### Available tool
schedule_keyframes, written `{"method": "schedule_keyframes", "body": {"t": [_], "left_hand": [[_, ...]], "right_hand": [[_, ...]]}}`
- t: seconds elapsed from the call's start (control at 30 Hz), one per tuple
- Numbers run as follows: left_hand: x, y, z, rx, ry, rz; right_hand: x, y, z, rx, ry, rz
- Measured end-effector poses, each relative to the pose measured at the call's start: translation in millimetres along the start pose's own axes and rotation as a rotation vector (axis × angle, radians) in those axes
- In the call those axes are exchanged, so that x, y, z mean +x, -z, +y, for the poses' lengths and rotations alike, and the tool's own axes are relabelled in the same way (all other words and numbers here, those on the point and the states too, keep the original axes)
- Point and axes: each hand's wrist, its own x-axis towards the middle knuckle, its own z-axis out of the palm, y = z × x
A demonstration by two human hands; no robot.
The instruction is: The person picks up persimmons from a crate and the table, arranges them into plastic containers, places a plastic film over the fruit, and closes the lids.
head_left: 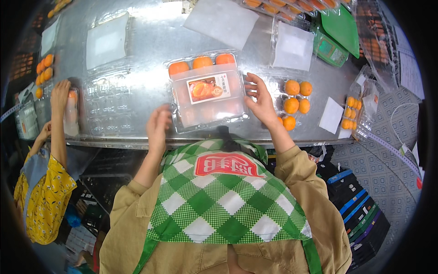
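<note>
In front of me on the metal table lies a clear plastic fruit box. Round orange fruits show in a row along its far side; a translucent white sheet with a picture label covers the others. My left hand, a little blurred, is beside the box's near left edge with its fingers extended. My right hand is at the box's right edge, fingers apart and curved toward it. Neither hand grips anything; whether the fingertips touch the box, I cannot tell.
An open clear tray with several orange fruits is right of my box. Empty clear trays sit at the left, white liner sheets farther back. A green scale stands back right. A co-worker's arm reaches to another box at far left.
</note>
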Motion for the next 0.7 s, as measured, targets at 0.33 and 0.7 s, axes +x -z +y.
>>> {"method": "schedule_keyframes", "body": {"t": [0.33,0.7], "left_hand": [[2,-21,17,0.569,-0.413,-0.049],[-6,-37,64,0.079,-0.088,0.002]], "right_hand": [[-1,4,-18,0.054,-0.135,0.043],[-60,-29,-16,-0.62,0.455,0.066]]}}
